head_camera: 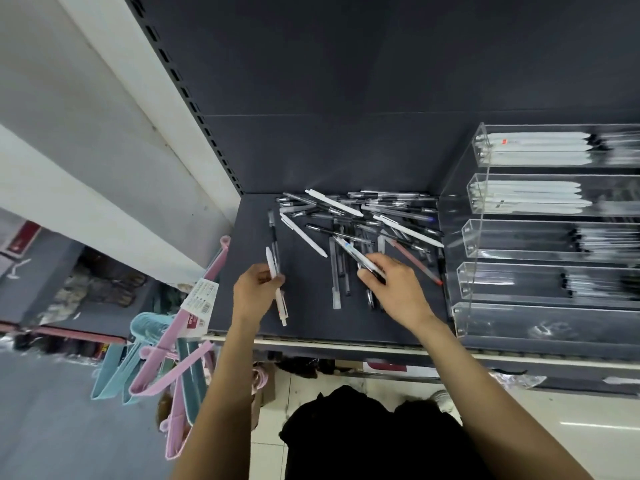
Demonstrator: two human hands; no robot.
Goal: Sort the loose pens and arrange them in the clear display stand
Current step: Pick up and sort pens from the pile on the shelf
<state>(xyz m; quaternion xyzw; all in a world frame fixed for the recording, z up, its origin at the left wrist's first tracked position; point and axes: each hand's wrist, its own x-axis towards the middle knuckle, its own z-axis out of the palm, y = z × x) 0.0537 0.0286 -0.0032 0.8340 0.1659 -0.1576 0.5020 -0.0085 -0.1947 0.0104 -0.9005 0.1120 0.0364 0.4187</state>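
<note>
a heap of loose pens (367, 220) lies on the dark grey shelf (249, 306), bunched toward the back corner and spilling forward; most are clear-barrelled with dark tips, a few are white, and one reddish pen (417, 263) lies at the heap's right edge. the left hand (254, 292) has its fingers curled round a white pen (277, 289), which runs nearly upright in the view, its lower end pointing toward the shelf's front edge. just beside it on the shelf lies a clear pen with a black grip (274, 240). the right hand (394, 285) is over the front of the heap, thumb and fingers pinching a clear pen with a blue band (356, 254) that slants up and left out of the grip. a frosted capped pen (335, 275) lies straight on the shelf between the two hands. the clear display stand (467, 271) is on the right part of the shelf, touching the heap's edge, with stepped rows: the two rear rows hold white pens (533, 147), the next two hold some clear pens, blurred at the frame's edge. pink and blue hangers (166, 355) hang left of the shelf.
</note>
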